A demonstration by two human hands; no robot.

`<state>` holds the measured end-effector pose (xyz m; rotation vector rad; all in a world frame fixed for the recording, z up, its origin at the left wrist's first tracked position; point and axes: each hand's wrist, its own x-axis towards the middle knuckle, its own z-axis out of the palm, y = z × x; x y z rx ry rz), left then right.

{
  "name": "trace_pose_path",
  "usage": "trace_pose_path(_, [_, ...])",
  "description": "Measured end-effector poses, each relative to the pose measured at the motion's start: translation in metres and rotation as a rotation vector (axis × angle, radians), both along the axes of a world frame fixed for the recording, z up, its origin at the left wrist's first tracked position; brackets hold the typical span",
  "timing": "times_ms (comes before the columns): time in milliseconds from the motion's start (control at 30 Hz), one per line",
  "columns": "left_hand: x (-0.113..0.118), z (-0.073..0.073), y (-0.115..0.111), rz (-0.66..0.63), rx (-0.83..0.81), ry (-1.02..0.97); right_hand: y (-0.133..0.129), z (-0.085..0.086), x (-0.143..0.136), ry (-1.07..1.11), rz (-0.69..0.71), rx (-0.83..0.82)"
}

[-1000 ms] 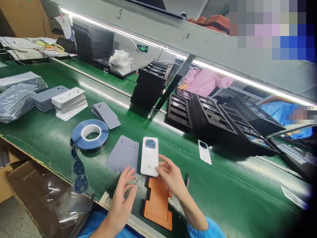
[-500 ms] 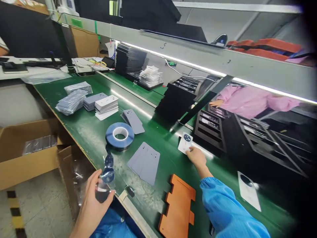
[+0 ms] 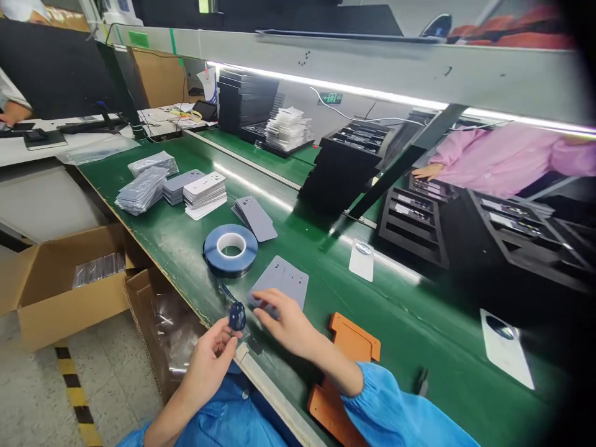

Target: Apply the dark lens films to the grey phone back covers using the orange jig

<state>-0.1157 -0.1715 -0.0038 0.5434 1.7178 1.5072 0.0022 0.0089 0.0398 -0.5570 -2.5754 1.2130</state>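
Note:
My left hand [image 3: 216, 351] pinches the end of a film strip with a dark blue round sticker [image 3: 237, 316], at the table's front edge. The strip runs up to a blue tape roll [image 3: 231, 249] lying flat. Just right of the sticker, my right hand [image 3: 282, 316] hovers with fingers apart and nothing between them, partly covering fanned grey cards [image 3: 291, 282]. An orange fixture [image 3: 354, 338] lies beneath my right forearm. Farther off lies a white card [image 3: 362, 261] with a shiny round patch; a similar white card [image 3: 507, 351] is at the right.
Stacks of cards [image 3: 205, 192] and wrapped bundles [image 3: 142, 189] stand at the back left. Black trays [image 3: 412, 226] fill the back right, near a person in pink [image 3: 507, 155]. Open cardboard boxes [image 3: 74, 310] sit below the left edge. A light beam crosses overhead.
My right hand has let go of the white card and moved left, close to my left hand. My left hand has moved right and up with the strip. The view has shifted slightly.

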Motion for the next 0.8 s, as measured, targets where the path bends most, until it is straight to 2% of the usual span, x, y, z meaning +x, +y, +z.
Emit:
trace_pose_path(100, [0.003, 0.000, 0.000, -0.070, -0.013, 0.111, -0.018, 0.002, -0.009, 0.031, 0.057, -0.053])
trace_pose_path(200, [0.003, -0.004, -0.002, -0.096, -0.018, 0.185, -0.022, -0.001, -0.005, 0.061, 0.035, -0.066])
trace_pose_path(367, [0.005, -0.011, -0.004, -0.126, -0.007, 0.219, -0.029, -0.002, 0.018, 0.095, -0.054, -0.072])
trace_pose_path(467, [0.009, -0.008, -0.001, -0.108, 0.042, 0.385, -0.035, 0.004, 0.038, 0.113, -0.127, -0.158])
trace_pose_path(533, [0.012, -0.001, 0.003, -0.048, 0.151, 0.595, -0.037, 0.008, 0.054, 0.142, -0.208, -0.232])
trace_pose_path(600, [0.015, 0.009, 0.008, 0.031, 0.334, 0.795, -0.035, 0.010, 0.073, 0.179, -0.311, -0.277])
trace_pose_path(667, [0.021, 0.019, 0.013, 0.040, 0.544, 0.892, -0.028, 0.008, 0.095, 0.210, -0.419, -0.313])
trace_pose_path(733, [0.031, 0.029, 0.022, -0.097, 0.665, 0.860, -0.018, 0.002, 0.120, 0.232, -0.488, -0.352])
trace_pose_path(800, [0.046, 0.036, 0.036, -0.307, 0.638, 0.759, -0.007, -0.006, 0.146, 0.243, -0.535, -0.358])
